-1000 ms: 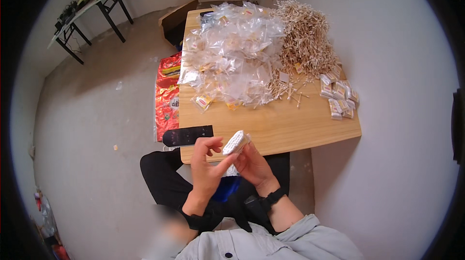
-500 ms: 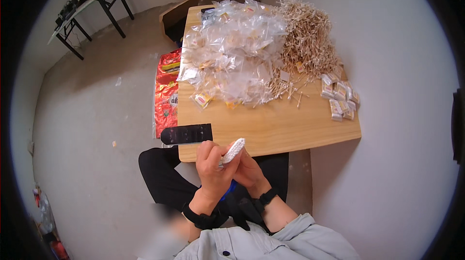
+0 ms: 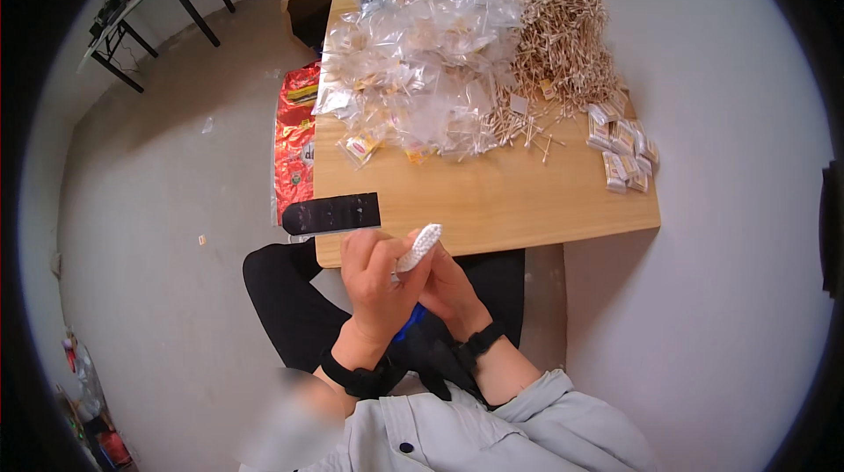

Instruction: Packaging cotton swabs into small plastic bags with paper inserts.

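Observation:
Between my two hands, just off the table's near edge, is a bundle of cotton swabs point(image 3: 420, 247), its white cotton tips facing up in a tight row. My left hand point(image 3: 374, 279) is closed around its left side, and my right hand point(image 3: 451, 287) grips it from the right. The swabs' sticks are hidden by my fingers. Beyond, a large heap of loose cotton swabs point(image 3: 563, 37) lies at the table's far right. Clear plastic bags point(image 3: 422, 59), some with small yellow-and-white cards inside, are piled to the left of that heap.
Several filled swab packets point(image 3: 622, 151) lie by the right edge of the wooden table point(image 3: 492, 199). A black strip point(image 3: 334, 214) rests at its left near corner. A red bag point(image 3: 294, 147) is beside the table, with an open cardboard box point(image 3: 321, 10) behind. A wall point(image 3: 712, 208) stands on the right.
The view has tilted, so the table and its piles sit slightly higher in the picture. Both hands still hold the swab bundle, with only a slight shift of the left fingers.

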Demonstrator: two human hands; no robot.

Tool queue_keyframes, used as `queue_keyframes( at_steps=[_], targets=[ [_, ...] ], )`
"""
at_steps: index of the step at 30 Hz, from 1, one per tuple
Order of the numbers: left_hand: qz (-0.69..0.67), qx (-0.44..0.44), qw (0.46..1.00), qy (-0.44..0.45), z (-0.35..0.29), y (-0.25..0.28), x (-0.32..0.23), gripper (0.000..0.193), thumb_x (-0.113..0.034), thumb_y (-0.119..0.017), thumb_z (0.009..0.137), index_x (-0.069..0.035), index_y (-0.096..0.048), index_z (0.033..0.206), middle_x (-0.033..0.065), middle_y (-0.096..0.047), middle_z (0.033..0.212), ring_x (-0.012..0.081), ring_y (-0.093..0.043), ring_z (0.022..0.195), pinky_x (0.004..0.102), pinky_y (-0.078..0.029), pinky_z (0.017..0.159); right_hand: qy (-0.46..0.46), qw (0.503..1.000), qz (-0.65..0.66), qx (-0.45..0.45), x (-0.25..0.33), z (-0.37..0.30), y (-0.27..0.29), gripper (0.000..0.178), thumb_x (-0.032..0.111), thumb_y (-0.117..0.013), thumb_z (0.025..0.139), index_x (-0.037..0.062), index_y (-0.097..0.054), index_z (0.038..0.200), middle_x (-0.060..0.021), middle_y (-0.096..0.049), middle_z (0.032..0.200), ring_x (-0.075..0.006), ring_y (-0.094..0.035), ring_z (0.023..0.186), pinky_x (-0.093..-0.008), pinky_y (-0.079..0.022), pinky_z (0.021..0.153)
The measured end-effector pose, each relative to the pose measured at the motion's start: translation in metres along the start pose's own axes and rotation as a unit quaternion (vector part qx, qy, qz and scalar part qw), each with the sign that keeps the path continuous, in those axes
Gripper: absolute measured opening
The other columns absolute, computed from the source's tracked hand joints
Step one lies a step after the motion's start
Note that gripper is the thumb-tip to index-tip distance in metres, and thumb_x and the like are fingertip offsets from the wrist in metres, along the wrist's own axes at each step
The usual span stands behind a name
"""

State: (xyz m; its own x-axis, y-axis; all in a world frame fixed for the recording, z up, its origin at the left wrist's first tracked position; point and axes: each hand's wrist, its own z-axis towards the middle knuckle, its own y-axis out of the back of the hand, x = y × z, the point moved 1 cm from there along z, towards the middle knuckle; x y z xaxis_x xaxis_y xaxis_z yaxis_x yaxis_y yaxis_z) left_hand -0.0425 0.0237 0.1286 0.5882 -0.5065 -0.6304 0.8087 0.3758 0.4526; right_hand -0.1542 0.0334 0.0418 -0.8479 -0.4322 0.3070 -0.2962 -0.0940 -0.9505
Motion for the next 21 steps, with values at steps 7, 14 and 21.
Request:
queue_keyframes(
  at_steps=[7,14,21],
  targets=[
    [-0.106,0.006,0.987,0.124,-0.002,-0.008,0.002,0.03,-0.008,-0.083,0.065,-0.007,-0.069,0.091,0.0078,-0.055,0.079,0.0252,-0.053,0.07,0.0368,-0.042,0.067,-0.015,0.999,-0.044,-0.027,0.002,0.0,0.005,0.036,0.027,-0.049,0.103,0.0122,-0.047,0.135,-0.0033,-0.059,0.125,-0.0138,-0.059,0.113,-0.0289,-0.05,0.095],
    [-0.017,0.052,0.996,0.076,0.002,0.0,0.008,0.023,-0.007,-0.079,0.068,-0.004,-0.07,0.089,0.0088,-0.053,0.079,0.0265,-0.053,0.076,0.036,-0.043,0.067,-0.03,0.999,-0.006,-0.019,-0.008,0.002,0.01,0.038,0.028,-0.051,0.102,0.0127,-0.047,0.136,-0.0018,-0.057,0.127,-0.0129,-0.058,0.114,-0.0289,-0.05,0.095],
    [-0.055,0.044,0.993,0.09,0.003,-0.001,0.007,0.027,-0.005,-0.08,0.071,-0.002,-0.064,0.092,0.0075,-0.056,0.081,0.019,-0.055,0.072,0.0294,-0.044,0.065,-0.02,0.996,-0.069,-0.056,-0.002,0.0,0.01,0.036,0.028,-0.055,0.1,0.0137,-0.05,0.132,-0.0021,-0.059,0.125,-0.0126,-0.058,0.112,-0.0296,-0.05,0.094]
  ],
)
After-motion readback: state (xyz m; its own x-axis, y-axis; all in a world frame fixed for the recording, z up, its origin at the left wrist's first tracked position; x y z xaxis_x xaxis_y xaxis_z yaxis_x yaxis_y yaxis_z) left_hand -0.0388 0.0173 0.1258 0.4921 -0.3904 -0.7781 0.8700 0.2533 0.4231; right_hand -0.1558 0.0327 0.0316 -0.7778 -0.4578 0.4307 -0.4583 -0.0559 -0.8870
